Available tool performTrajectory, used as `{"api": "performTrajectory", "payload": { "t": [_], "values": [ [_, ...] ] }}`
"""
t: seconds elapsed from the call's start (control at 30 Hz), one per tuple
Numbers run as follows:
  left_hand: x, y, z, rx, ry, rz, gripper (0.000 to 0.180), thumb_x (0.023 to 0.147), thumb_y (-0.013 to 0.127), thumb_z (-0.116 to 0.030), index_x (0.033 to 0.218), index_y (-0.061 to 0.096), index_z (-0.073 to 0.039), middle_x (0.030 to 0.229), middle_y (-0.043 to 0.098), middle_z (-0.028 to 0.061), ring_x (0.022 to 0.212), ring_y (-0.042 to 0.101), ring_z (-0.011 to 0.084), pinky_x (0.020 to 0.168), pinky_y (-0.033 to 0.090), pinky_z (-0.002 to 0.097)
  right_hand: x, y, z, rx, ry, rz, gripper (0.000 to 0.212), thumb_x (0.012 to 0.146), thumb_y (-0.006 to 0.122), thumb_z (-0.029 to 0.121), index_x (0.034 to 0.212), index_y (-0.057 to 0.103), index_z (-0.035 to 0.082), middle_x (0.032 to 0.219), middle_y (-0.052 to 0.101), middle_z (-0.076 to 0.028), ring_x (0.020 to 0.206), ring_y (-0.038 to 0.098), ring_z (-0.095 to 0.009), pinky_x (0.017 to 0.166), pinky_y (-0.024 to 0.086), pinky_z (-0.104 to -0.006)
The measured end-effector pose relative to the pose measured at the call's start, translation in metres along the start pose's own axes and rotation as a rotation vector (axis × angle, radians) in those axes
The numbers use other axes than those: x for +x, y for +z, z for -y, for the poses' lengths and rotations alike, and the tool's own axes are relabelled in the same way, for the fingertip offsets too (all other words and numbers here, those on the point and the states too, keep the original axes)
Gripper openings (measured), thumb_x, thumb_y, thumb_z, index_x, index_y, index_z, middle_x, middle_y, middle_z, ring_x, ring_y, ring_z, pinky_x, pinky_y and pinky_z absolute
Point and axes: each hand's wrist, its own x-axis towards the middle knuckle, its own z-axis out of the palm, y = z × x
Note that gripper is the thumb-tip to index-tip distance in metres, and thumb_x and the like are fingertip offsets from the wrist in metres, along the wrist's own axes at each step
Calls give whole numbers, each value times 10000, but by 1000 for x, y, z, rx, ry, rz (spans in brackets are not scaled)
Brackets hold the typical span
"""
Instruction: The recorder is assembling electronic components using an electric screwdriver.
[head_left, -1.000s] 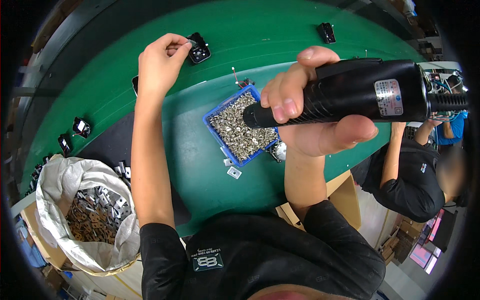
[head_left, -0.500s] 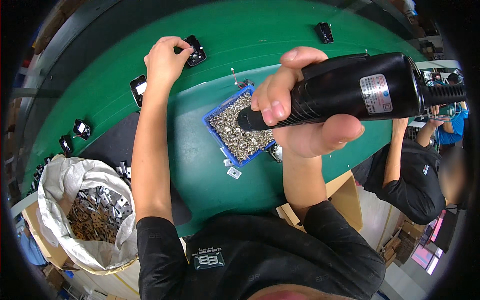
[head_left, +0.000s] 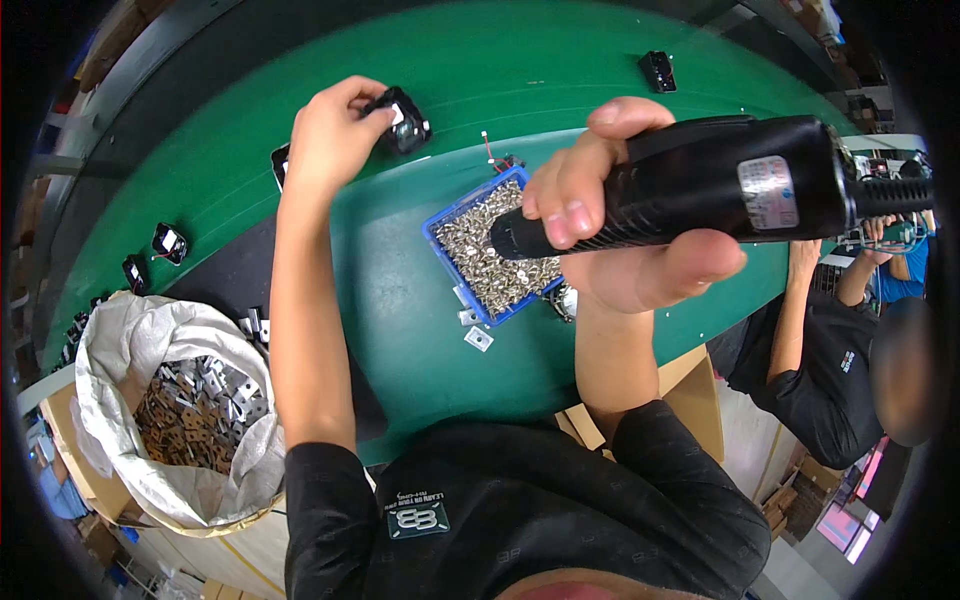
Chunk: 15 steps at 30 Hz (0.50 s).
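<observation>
My right hand [head_left: 625,205] is wrapped round a black electric screwdriver [head_left: 730,180], its cord running off to the right and its nose pointing left. Below that nose is a blue tray [head_left: 440,255] full of small silvery screws [head_left: 490,250]. At the far left, my left hand [head_left: 345,125] pinches the edge of a black plastic housing [head_left: 405,122], tilted up at the near side of the green belt. Another black housing [head_left: 281,165] is partly hidden behind my left wrist. Two small metal plates [head_left: 479,339] lie beside the tray.
A white woven sack [head_left: 110,380] of metal brackets [head_left: 205,410] stands at the lower left. More black housings [head_left: 170,243] sit along the green belt [head_left: 560,50], with one [head_left: 657,72] at the far right. A co-worker [head_left: 820,370] sits at the right.
My left hand has lifted and tilted the black housing, bringing it slightly right and nearer. The screwdriver stays in my right hand; the whole view has shifted a little.
</observation>
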Motion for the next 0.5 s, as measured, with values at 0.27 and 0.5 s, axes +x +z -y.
{"api": "performTrajectory", "payload": {
  "t": [0.27,0.5],
  "values": [
    [-140,-18,-6,34,67,168,229,692,699,-70,915,658,-40,886,661,123,852,620,306,780,469,382,8,-17,-2,338,-202,368,993,692,569,772,1311,383,19,797,550,-1,686,509,-123,713,396,-317],
    [-145,-10,9,-26,13,213,247,682,721,-89,917,656,-51,921,648,115,831,620,306,750,474,382,7,-14,5,360,-129,416,970,692,592,756,1330,390,55,801,527,16,669,457,-102,691,337,-295]
  ]
}}
